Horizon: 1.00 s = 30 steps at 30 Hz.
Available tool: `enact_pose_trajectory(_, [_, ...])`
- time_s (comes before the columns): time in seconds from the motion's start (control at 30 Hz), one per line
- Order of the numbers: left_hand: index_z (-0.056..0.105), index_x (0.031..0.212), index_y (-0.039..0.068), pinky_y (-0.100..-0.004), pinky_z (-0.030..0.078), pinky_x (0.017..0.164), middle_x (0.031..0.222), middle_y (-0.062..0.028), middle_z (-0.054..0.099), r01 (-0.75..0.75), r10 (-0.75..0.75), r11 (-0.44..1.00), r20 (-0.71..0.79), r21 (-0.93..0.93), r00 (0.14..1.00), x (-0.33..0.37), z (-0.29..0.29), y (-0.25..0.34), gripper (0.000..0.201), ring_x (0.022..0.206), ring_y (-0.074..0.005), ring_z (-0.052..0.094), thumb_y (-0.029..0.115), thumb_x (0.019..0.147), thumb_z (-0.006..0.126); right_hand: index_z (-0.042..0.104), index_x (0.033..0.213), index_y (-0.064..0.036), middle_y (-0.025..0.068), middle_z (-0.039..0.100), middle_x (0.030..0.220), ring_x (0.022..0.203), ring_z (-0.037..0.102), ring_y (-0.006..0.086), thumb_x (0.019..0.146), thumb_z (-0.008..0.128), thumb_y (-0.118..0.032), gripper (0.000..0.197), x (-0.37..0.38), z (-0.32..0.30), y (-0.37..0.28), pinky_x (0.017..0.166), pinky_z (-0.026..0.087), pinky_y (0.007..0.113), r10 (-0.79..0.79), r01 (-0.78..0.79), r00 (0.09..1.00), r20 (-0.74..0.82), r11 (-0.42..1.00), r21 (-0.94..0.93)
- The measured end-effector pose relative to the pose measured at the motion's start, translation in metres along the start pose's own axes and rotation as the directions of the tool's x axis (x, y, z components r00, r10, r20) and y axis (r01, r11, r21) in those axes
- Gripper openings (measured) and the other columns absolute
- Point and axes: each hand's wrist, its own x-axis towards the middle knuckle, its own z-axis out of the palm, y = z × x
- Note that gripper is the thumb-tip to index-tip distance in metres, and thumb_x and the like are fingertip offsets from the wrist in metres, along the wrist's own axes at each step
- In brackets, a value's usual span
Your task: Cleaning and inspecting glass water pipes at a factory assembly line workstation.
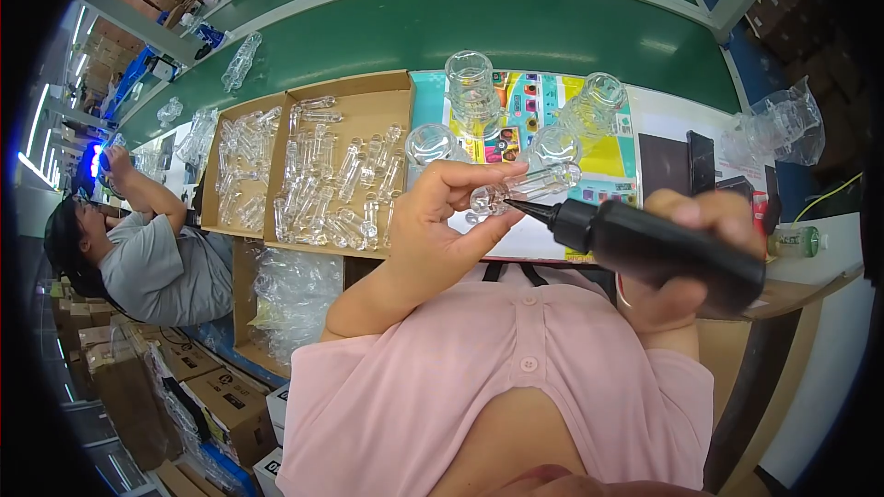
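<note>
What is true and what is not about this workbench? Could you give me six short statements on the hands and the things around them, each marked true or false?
1. The right hand holds a black bottle. True.
2. The left hand holds a clear rod-shaped piece. True.
3. The bottle's pointed tip is turned away from that piece. False: it points at the piece's end.
4. Both hands wear gloves. False: both are bare.
5. A cardboard tray with many small clear pieces lies to the right of both hands. False: it lies to their left.
6. A co-worker in a grey shirt is at the left. True.
</note>
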Motion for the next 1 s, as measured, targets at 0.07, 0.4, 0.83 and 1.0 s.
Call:
enact_pose_trajectory(0.07, [0.045, 0.100, 0.001, -0.0240, 0.047, 0.077, 0.108, -0.0153, 0.059, 0.043, -0.041, 0.996, 0.021, -0.072, 0.999, 0.001, 0.003, 0.000, 0.034, 0.097, -0.0153, 0.058, -0.004, 0.073, 0.065, 0.028, 0.125, -0.0068, 0.0098, 0.045, 0.100, 0.088, 0.054, 0.0165, 0.086, 0.053, -0.039, 0.056, 0.003, -0.005, 0.015, 0.077, 0.050, 0.029, 0.120, -0.113, 0.986, -0.117, 0.992, 0.063])
enact_pose_trajectory(0.4, [0.038, 0.097, 0.002, -0.0307, 0.045, 0.087, 0.104, -0.0195, 0.059, 0.213, -0.202, 0.938, 0.071, -0.275, 0.977, 0.005, 0.002, -0.017, 0.038, 0.102, -0.0200, 0.056, -0.009, 0.072, 0.064, 0.047, 0.114, 0.0028, 0.0181, 0.056, 0.108, 0.089, 0.059, 0.0197, 0.089, 0.048, -0.016, 0.031, 0.007, -0.050, 0.101, 0.071, 0.052, 0.026, 0.424, -0.048, 0.895, -0.141, 0.404, 0.914])
enact_pose_trajectory(0.83, [0.043, 0.113, 0.005, -0.0343, 0.051, 0.073, 0.098, -0.0143, 0.059, 0.366, -0.411, 0.674, 0.086, -0.641, 0.908, -0.001, -0.002, -0.034, 0.039, 0.079, -0.0198, 0.062, 0.028, 0.085, 0.057, 0.052, 0.105, 0.0021, 0.0107, 0.060, 0.096, 0.086, 0.058, 0.0188, 0.076, 0.066, -0.012, 0.035, -0.062, -0.138, 0.228, 0.080, 0.044, 0.029, 0.356, -0.656, 0.682, -0.638, 0.684, -0.319])
enact_pose_trajectory(1.0, [0.040, 0.111, 0.005, -0.0340, 0.050, 0.075, 0.101, -0.0165, 0.058, 0.454, -0.449, 0.617, 0.186, -0.643, 0.874, -0.009, 0.001, -0.041, 0.038, 0.083, -0.0181, 0.061, 0.027, 0.085, 0.058, 0.053, 0.101, 0.0018, 0.0148, 0.060, 0.094, 0.087, 0.058, 0.0224, 0.072, 0.070, -0.021, 0.040, -0.071, -0.124, 0.224, 0.080, 0.044, 0.031, 0.393, -0.688, 0.720, -0.572, 0.512, -0.515])
